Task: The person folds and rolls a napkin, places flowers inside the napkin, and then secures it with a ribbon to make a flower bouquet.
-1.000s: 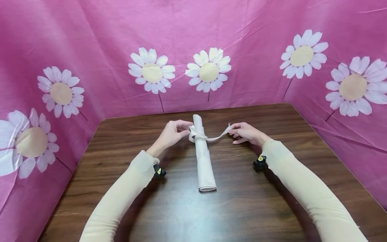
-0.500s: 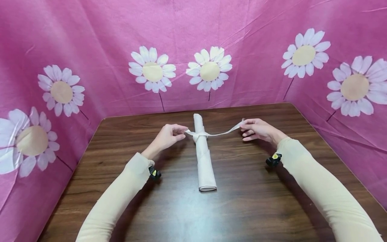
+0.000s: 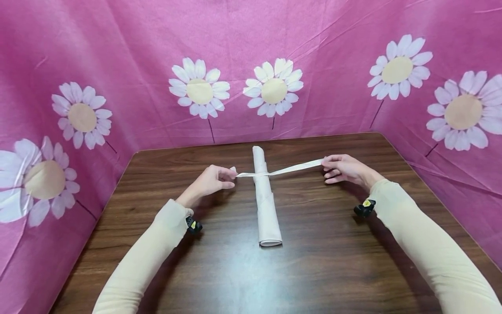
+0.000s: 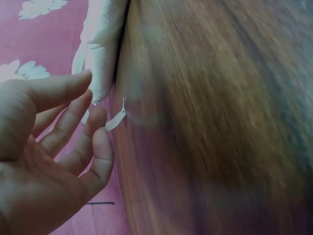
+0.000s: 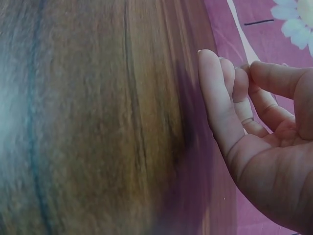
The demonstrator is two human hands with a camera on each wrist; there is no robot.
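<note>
A rolled-up cream cloth (image 3: 266,209) lies lengthwise on the wooden table, its open end toward me. Around its upper part runs a white ribbon (image 3: 296,167), crossed at the top of the roll and stretched out to both sides. My left hand (image 3: 209,181) pinches one ribbon end to the left of the roll, and a short tail (image 4: 116,119) pokes past its fingers in the left wrist view. On the right, my right hand (image 3: 349,171) pinches the other end between thumb and fingertips. Its remaining fingers are loosely bent.
The brown wooden table (image 3: 313,270) reaches back to a pink curtain (image 3: 235,26) printed with large white daisies, which also hangs along both sides. A small black device (image 3: 364,208) sits at each wrist.
Both hands have moved apart, the right one farther right and the left one to the left. The loose loop around the roll has tightened, and the ribbon is now nearly straight.
</note>
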